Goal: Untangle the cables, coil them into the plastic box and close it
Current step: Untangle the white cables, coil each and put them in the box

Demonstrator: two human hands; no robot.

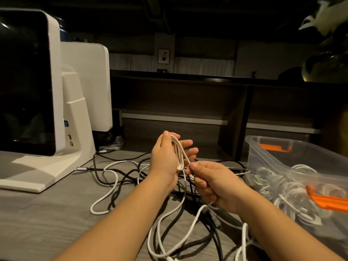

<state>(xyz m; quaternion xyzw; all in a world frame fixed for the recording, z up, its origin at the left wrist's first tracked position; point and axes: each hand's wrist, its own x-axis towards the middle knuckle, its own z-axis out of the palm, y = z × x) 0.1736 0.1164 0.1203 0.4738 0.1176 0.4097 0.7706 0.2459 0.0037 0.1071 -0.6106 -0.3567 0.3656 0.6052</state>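
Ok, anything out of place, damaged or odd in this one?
Nothing damaged or spilled. White and black cables still lie tangled on the table, as expected mid-task. The left hand holds a white coil, the right hand pinches its strand. The plastic box stands open.

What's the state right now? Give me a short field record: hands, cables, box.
left hand: holds white cable coil looped around the palm
right hand: pinches that cable's free run beside the coil
loose cables: black and white, tangled on table
plastic box: open, right of hands, coiled white cables inside
orange latches: unfastened
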